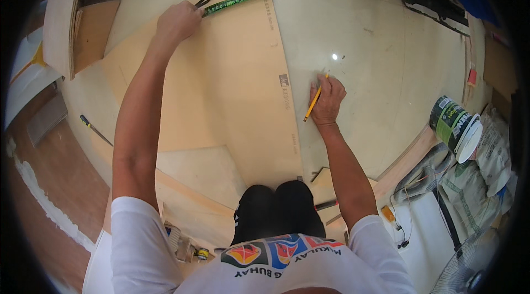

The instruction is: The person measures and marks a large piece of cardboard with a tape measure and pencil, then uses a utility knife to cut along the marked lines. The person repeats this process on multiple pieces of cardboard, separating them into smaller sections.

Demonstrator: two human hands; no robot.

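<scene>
A large tan board, with printed marks along its right side, lies flat on the floor in front of my knees. Near its far end, my left hand is closed round a tape measure, whose case is mostly hidden in the fingers. From the hand a green tape blade stretches across the board to its right edge, and a black strap loop sticks up beside it. Just off the board's right side, my right hand grips a yellow pencil that slants between the fingers.
A dark paint bucket stands at the right by grey sacks. A fan is at the lower right. Curved wooden panels rise at the far left, and a screwdriver-like tool lies left of my left arm.
</scene>
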